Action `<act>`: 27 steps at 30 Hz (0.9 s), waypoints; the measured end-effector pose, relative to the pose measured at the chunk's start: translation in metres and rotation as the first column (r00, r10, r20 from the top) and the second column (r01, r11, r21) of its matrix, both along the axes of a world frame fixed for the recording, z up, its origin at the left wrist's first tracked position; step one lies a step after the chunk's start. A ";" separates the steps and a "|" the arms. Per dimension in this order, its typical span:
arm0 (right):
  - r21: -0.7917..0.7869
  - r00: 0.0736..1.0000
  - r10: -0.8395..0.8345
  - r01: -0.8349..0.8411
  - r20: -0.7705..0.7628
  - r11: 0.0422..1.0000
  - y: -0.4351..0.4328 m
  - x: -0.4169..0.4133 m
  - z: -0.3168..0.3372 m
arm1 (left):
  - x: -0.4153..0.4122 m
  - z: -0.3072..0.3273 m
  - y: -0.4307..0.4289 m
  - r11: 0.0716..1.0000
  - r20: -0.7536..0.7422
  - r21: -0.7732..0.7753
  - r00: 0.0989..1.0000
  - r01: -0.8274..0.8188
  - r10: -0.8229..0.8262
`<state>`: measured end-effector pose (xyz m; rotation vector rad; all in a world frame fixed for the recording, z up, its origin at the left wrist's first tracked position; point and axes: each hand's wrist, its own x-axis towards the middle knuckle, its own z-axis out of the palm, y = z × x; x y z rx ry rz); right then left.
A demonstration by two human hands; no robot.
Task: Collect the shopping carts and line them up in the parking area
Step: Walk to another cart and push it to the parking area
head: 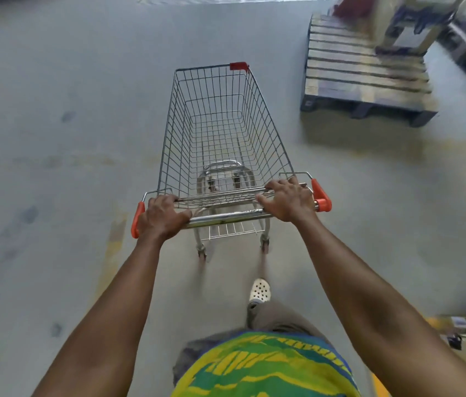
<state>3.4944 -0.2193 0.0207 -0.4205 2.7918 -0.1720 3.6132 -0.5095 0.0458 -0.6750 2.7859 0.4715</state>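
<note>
Empty wire shopping cart (220,130) on concrete floor (54,110). Left hand (160,217), right hand (289,199) clamped on chrome handle bar (226,216). Likely light, rigid, free-rolling; bar best hold.

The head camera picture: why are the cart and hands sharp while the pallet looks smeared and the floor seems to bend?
Head view: motion blur streaks the pallet and floor; the cart, left hand and right hand move with the camera, so stay crisp; the wide-angle lens bows the edges; light is soft, without glare.
</note>
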 end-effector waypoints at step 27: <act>-0.001 0.999 -0.038 0.038 0.017 0.999 -0.243 -0.569 0.012 | -0.568 0.005 -0.231 0.996 -0.094 0.046 0.992 -0.083 0.087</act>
